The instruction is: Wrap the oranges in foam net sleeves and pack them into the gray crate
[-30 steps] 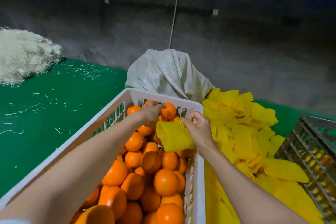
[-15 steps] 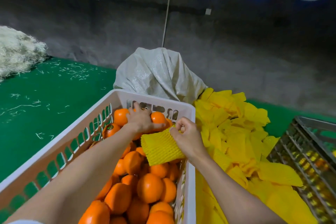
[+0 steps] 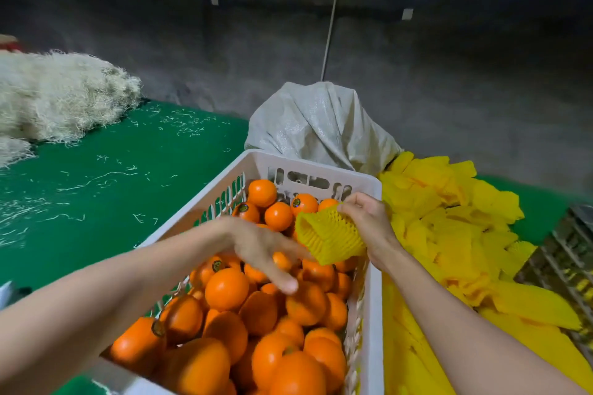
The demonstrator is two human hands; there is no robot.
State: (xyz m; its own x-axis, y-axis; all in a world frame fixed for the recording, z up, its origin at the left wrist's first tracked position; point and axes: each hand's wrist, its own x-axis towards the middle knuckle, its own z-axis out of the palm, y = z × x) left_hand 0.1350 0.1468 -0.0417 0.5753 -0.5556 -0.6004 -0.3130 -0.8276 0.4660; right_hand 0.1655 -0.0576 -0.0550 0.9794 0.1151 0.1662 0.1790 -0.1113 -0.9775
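Right hand (image 3: 369, 228) pinches the top edge of one yellow sleeve (image 3: 327, 239), held just above the white crate's (image 3: 317, 167) far right corner, open mouth facing left. Left hand (image 3: 263, 250) released, fingers spread and pointing down, blurred, just left of the sleeve, thumb near its mouth; grasps nothing that shows. Oranges (image 3: 226, 289) directly beneath both hands, bare, heaped high in the white crate, a few with dark stickers. Sleeve pile (image 3: 449, 234) loose on the bench (image 3: 112, 186), against the crate's right wall. Gray crate (image 3: 564, 266) at far right edge, beyond the pile; yellow shows through its slats, contents unclear. Pale sack (image 3: 321, 125) behind the white crate.
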